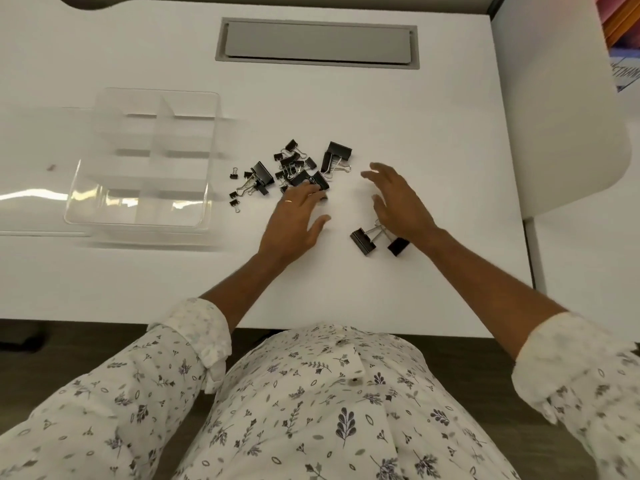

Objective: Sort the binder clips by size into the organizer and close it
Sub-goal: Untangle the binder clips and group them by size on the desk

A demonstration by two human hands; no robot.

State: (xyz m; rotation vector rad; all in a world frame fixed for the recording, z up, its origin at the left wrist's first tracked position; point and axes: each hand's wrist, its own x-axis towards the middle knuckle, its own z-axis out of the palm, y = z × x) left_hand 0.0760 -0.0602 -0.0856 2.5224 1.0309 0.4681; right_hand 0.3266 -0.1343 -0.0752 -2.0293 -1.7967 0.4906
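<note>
left hand [294, 220]: fingers loosely spread, tips on the near edge of the clip pile
right hand [398, 202]: fingers splayed, holding nothing
binder clips [291, 169]: black heap mid-desk, two big ones [363, 241] by the right wrist
organizer [142, 161]: clear, lid open, compartments bare, left of the pile
desk [433, 116]: white

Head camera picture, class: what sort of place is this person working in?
Probably an office: a white desk with a grey cable-port cover set into it, black binder clips beside a clear organizer, and coloured folders at the far right.
</note>
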